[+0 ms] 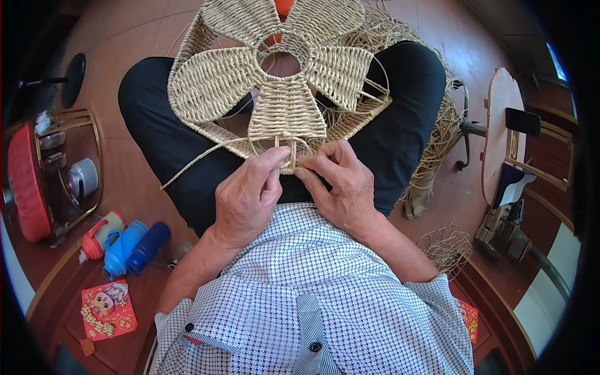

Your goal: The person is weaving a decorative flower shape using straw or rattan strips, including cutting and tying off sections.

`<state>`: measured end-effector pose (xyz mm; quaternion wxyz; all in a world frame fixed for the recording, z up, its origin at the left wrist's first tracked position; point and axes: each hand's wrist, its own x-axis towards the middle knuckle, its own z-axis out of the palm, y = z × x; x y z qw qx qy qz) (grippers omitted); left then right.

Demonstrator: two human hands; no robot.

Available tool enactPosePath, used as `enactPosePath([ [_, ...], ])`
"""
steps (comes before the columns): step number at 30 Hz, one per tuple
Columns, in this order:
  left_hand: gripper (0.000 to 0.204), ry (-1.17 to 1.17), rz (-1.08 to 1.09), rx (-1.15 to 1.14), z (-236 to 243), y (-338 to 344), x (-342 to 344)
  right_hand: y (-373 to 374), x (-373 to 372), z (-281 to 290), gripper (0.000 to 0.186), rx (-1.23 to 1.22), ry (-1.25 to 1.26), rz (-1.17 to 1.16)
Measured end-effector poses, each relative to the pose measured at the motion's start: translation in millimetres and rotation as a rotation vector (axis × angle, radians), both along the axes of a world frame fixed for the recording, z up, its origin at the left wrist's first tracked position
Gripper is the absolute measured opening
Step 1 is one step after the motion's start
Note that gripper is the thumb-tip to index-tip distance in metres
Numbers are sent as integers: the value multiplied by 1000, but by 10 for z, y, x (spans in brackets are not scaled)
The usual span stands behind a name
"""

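Wickerwork (287,109) across thighs (403,125); bottles (127,247) left; cord heap (437,150) right.

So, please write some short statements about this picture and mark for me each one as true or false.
1. The left hand rests on the person's knee. False: the left hand is at the near edge of the woven piece.
2. The right hand touches the woven piece. True.
3. The woven piece has a square hole in its middle. False: the hole is round.
4. The light blue flask is between the red flask and the dark blue flask. True.
5. The shirt is plain black. False: the shirt is pale with a small checked pattern.
6. A loose strand extends leftward across the dark trousers. True.
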<state>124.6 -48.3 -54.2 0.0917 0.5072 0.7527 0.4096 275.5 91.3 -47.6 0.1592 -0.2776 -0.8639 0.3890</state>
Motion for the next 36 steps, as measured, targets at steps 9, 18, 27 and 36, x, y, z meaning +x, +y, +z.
enactPosePath([
  [9,53,-211,78,-65,64,-94,9,-42,-34,-28,17,18,22,-38],
  [18,69,-265,56,-158,178,-55,-111,-54,-164,-81,15,70,112,64],
  [27,77,-306,51,-191,82,155,-226,-96,-239,-48,11,115,-23,45],
  [36,88,-207,122,-345,160,292,-127,-103,-255,-29,9,104,-73,47],
])
